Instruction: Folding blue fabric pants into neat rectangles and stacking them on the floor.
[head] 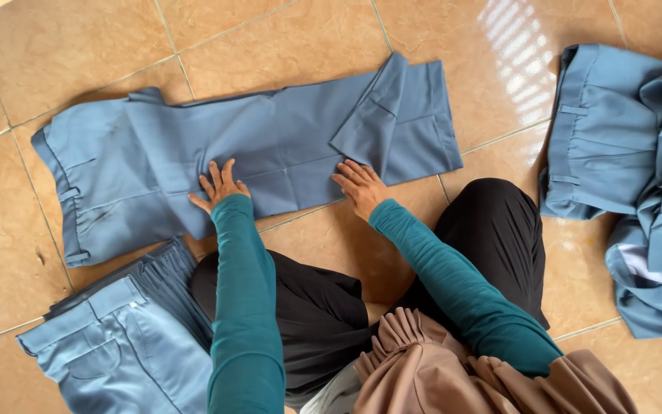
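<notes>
A pair of blue-grey trousers (270, 146) lies flat on the tiled floor, waistband to the left, leg ends to the right with one corner turned over. My left hand (220, 188) rests flat on the near edge of the trousers around their middle, fingers spread. My right hand (360, 186) presses flat on the near edge further right, just below the turned-over corner. Both arms wear teal sleeves. Neither hand grips the cloth.
A stack of folded blue trousers (116, 345) sits at the lower left beside my knee. A loose heap of more blue trousers (637, 176) lies at the right. My legs in black cloth (492, 230) are folded on the tan floor tiles (285, 38).
</notes>
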